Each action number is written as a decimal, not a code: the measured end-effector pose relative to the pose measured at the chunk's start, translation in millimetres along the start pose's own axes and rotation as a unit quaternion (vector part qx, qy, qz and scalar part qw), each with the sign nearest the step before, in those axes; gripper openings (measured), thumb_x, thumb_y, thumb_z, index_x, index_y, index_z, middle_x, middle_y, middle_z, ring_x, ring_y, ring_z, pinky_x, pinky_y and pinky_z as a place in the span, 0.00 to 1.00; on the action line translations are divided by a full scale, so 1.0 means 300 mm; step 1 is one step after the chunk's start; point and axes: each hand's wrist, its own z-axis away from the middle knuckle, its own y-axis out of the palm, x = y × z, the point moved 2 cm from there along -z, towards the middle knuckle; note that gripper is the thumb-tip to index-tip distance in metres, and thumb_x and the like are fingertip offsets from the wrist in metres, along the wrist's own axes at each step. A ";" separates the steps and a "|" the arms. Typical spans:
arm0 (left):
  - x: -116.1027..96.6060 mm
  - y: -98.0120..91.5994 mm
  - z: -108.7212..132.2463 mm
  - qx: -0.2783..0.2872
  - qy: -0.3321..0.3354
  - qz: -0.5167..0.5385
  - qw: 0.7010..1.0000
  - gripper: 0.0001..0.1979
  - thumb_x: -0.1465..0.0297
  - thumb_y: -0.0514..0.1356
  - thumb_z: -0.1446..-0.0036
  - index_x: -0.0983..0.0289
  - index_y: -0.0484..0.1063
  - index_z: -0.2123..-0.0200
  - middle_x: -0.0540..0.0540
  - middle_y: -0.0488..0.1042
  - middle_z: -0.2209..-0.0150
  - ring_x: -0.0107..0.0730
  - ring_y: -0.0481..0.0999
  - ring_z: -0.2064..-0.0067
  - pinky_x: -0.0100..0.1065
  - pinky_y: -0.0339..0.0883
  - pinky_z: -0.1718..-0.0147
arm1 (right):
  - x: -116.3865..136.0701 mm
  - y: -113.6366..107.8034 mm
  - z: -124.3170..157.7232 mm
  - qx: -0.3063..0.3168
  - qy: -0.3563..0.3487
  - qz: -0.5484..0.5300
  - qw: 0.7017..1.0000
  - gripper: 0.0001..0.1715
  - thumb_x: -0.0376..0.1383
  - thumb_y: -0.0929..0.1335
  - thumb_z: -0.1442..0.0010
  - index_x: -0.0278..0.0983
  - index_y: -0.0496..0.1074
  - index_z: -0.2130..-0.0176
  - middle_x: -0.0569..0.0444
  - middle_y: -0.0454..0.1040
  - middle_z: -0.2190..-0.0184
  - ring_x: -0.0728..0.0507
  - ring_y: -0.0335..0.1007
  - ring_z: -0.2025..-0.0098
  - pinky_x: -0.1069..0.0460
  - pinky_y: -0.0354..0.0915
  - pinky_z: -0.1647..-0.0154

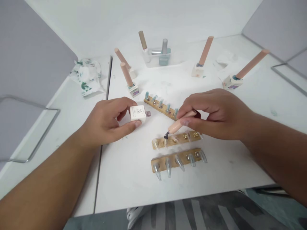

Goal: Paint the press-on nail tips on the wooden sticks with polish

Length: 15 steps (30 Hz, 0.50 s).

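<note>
Between its thumb and fingers, my left hand (114, 119) grips a white nail polish bottle (137, 113), tipped on its side with its bare neck pointing right. My right hand (213, 113) pinches the peach handle of a nail polish brush (177, 125). The dark brush tip hangs over the left part of a wooden strip (181, 138) that carries clear false nails; I cannot tell whether it touches one. Nearer to me, a second wooden strip (176, 160) bears several clear, greyish nails. Behind lies a third strip (160, 107) with teal nails, its right end close to my right fingers.
Capped polish bottles with peach handles stand at the back left (134, 90) and right (232, 82). A clear plastic tray (153, 62) at the back holds more bottles. Crumpled, green-stained tissue (87, 76) lies left, across a seam in the table. White tissue (225, 60) sits back right.
</note>
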 end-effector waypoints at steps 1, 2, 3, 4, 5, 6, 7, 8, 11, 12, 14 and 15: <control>0.001 0.001 -0.001 -0.001 -0.003 0.000 1.000 0.09 0.63 0.62 0.42 0.59 0.72 0.60 0.48 0.70 0.75 0.25 0.62 0.78 0.29 0.57 0.81 | -0.001 -0.002 0.000 -0.008 0.009 0.001 1.000 0.07 0.32 0.67 0.39 0.36 0.73 0.69 0.59 0.82 0.72 0.55 0.61 0.82 0.56 0.55 0.82; 0.002 0.002 -0.001 -0.004 -0.003 0.000 1.000 0.09 0.63 0.62 0.43 0.59 0.72 0.60 0.48 0.70 0.76 0.25 0.62 0.78 0.29 0.57 0.81 | -0.002 -0.004 0.000 -0.016 0.017 0.000 1.000 0.07 0.32 0.67 0.39 0.36 0.73 0.69 0.59 0.81 0.73 0.54 0.60 0.82 0.56 0.55 0.82; 0.002 0.002 -0.001 -0.007 0.000 0.001 1.000 0.09 0.63 0.63 0.43 0.59 0.72 0.60 0.48 0.70 0.76 0.24 0.62 0.78 0.29 0.57 0.81 | -0.002 -0.007 0.001 -0.024 0.025 -0.003 0.999 0.07 0.32 0.67 0.39 0.37 0.74 0.69 0.59 0.80 0.74 0.54 0.61 0.81 0.56 0.55 0.82; 0.003 0.003 -0.001 -0.010 0.005 0.003 1.000 0.09 0.63 0.63 0.43 0.59 0.72 0.60 0.47 0.69 0.76 0.24 0.62 0.78 0.28 0.57 0.81 | -0.001 -0.011 0.002 -0.029 0.029 -0.008 0.999 0.07 0.32 0.67 0.40 0.37 0.74 0.70 0.59 0.79 0.75 0.53 0.61 0.81 0.55 0.55 0.82; 0.003 0.003 -0.001 -0.011 0.009 0.005 1.000 0.09 0.64 0.63 0.43 0.59 0.72 0.60 0.47 0.69 0.76 0.23 0.61 0.78 0.27 0.57 0.81 | 0.000 -0.014 0.003 -0.032 0.029 -0.017 0.999 0.07 0.33 0.68 0.40 0.37 0.74 0.70 0.59 0.79 0.76 0.53 0.63 0.81 0.55 0.56 0.82; 0.003 0.003 0.000 -0.011 0.012 0.006 1.000 0.09 0.64 0.63 0.43 0.60 0.72 0.60 0.47 0.69 0.76 0.23 0.61 0.78 0.27 0.57 0.81 | 0.003 -0.016 0.004 -0.031 0.023 -0.031 0.999 0.08 0.34 0.68 0.39 0.38 0.74 0.71 0.58 0.78 0.76 0.52 0.64 0.80 0.54 0.57 0.81; 0.003 0.002 0.000 -0.010 0.010 0.007 1.000 0.09 0.64 0.63 0.43 0.60 0.72 0.60 0.47 0.69 0.76 0.22 0.61 0.78 0.26 0.57 0.81 | 0.007 -0.017 0.006 -0.026 0.017 -0.046 0.998 0.08 0.34 0.68 0.39 0.38 0.74 0.71 0.58 0.77 0.76 0.52 0.65 0.79 0.54 0.59 0.80; 0.003 0.001 0.001 -0.011 0.006 0.007 1.000 0.09 0.65 0.63 0.43 0.60 0.72 0.60 0.46 0.69 0.76 0.22 0.61 0.78 0.26 0.57 0.81 | 0.011 -0.016 0.007 -0.018 0.008 -0.060 0.998 0.07 0.33 0.68 0.40 0.38 0.73 0.71 0.59 0.76 0.77 0.52 0.64 0.80 0.55 0.59 0.80; 0.002 -0.003 0.003 -0.014 -0.003 0.002 1.000 0.09 0.65 0.63 0.44 0.60 0.72 0.60 0.46 0.69 0.76 0.22 0.62 0.78 0.27 0.57 0.80 | 0.023 -0.004 0.011 0.005 -0.012 -0.066 0.998 0.07 0.32 0.67 0.40 0.37 0.73 0.70 0.61 0.71 0.81 0.54 0.59 0.82 0.56 0.56 0.82; 0.002 -0.003 0.003 -0.015 -0.003 -0.001 1.000 0.09 0.65 0.63 0.44 0.60 0.72 0.60 0.47 0.69 0.76 0.22 0.62 0.78 0.27 0.57 0.80 | 0.028 0.000 0.011 0.011 -0.020 -0.054 0.998 0.07 0.32 0.67 0.39 0.36 0.73 0.70 0.61 0.70 0.81 0.54 0.59 0.82 0.56 0.54 0.82; 0.003 -0.003 0.002 -0.014 -0.002 -0.006 1.000 0.09 0.65 0.63 0.44 0.60 0.72 0.60 0.47 0.70 0.75 0.22 0.62 0.78 0.27 0.57 0.80 | 0.039 0.006 0.011 0.013 -0.043 -0.021 0.999 0.09 0.33 0.67 0.38 0.36 0.72 0.70 0.61 0.69 0.81 0.54 0.59 0.80 0.57 0.55 0.80; 0.003 -0.002 0.001 -0.012 -0.002 -0.009 1.000 0.09 0.66 0.63 0.44 0.60 0.72 0.59 0.47 0.70 0.75 0.22 0.62 0.78 0.27 0.57 0.80 | 0.044 0.007 0.010 0.013 -0.054 -0.003 0.998 0.09 0.33 0.66 0.37 0.36 0.72 0.70 0.61 0.69 0.81 0.54 0.60 0.80 0.56 0.56 0.79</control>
